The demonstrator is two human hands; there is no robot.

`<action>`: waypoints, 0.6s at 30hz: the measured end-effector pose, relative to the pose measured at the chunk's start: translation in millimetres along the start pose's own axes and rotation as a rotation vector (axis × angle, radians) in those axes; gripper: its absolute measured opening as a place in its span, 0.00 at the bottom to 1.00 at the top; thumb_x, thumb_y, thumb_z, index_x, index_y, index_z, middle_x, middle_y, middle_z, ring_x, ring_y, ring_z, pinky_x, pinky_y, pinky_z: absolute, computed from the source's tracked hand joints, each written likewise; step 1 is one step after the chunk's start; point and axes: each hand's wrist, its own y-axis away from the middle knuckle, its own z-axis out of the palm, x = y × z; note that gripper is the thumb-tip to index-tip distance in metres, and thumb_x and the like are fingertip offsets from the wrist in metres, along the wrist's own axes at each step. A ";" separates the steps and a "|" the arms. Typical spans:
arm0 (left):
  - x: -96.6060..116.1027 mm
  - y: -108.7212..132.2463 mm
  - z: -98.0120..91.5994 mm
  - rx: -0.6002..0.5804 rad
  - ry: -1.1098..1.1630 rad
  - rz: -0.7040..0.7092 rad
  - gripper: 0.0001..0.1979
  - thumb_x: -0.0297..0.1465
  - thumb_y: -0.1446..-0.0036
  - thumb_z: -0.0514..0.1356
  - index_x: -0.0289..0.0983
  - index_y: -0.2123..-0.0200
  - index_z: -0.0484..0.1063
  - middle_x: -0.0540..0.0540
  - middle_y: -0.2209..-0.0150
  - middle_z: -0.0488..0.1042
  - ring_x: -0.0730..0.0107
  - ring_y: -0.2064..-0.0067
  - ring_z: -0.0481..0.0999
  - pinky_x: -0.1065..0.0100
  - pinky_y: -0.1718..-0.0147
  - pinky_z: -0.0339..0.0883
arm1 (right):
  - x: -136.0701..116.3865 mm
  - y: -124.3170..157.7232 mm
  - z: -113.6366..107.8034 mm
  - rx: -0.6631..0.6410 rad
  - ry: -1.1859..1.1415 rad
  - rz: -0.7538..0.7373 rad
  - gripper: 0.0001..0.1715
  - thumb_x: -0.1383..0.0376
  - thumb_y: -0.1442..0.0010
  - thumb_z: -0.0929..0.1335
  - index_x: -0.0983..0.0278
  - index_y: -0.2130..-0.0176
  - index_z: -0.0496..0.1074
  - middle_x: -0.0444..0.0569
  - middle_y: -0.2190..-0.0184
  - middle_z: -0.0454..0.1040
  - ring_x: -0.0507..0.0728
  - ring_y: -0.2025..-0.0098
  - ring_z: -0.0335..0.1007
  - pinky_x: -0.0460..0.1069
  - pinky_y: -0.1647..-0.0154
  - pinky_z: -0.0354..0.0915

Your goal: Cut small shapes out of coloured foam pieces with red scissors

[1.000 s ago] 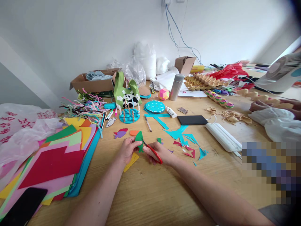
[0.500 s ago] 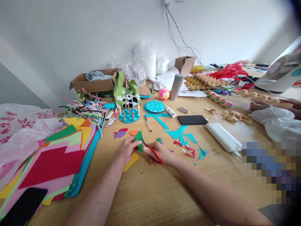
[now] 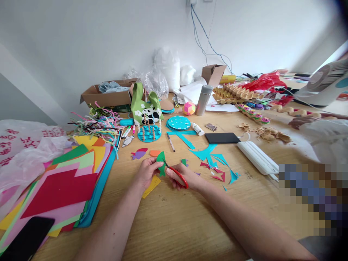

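Between the thumb and fingers of my left hand point(image 3: 148, 172) is a piece of green paper point(image 3: 161, 158), its lower end notched. My right hand point(image 3: 185, 175) grips red-handled scissors point(image 3: 178, 174), and their blades meet the edge of the green paper. Under my left hand lies a yellow paper piece point(image 3: 151, 187) with drawn lines. A purple and red fish cutout point(image 3: 139, 153) and an orange paper piece point(image 3: 155, 153) rest just beyond it. Blue scraps point(image 3: 203, 153) and red scraps point(image 3: 217, 173) are scattered right of my right hand.
Coloured sheets point(image 3: 62, 188) are stacked at left, a black phone point(image 3: 29, 235) on them. Farther back stand a blue disc with twisted posts point(image 3: 149, 134), a green panda bag point(image 3: 146, 108) and a grey bottle point(image 3: 204, 100). A power bank point(image 3: 257, 157) lies right; another person's hand point(image 3: 299, 122) is beyond.
My hands, the green paper and the scissors stay nearly where they were. At far right, the other person's hand and the carton strip it holds have shifted slightly.
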 end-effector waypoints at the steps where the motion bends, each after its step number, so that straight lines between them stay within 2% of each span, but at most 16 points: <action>1: -0.2 0.0 -0.3 -0.006 -0.006 -0.001 0.14 0.34 0.66 0.73 0.33 0.76 0.75 0.49 0.78 0.74 0.74 0.77 0.70 0.71 0.75 0.63 | 0.4 -0.1 -0.1 -0.004 -0.002 -0.005 0.34 0.39 0.43 0.66 0.66 0.77 0.65 0.43 0.83 0.69 0.47 0.85 0.63 0.41 0.85 0.57; 18: -1.5 -1.5 -3.6 -0.020 -0.065 -0.017 0.15 0.35 0.66 0.72 0.33 0.76 0.75 0.49 0.78 0.73 0.74 0.77 0.68 0.71 0.75 0.61 | -4.7 1.9 -2.3 -0.017 0.058 -0.009 0.35 0.37 0.45 0.66 0.65 0.77 0.65 0.44 0.84 0.69 0.48 0.84 0.64 0.42 0.85 0.58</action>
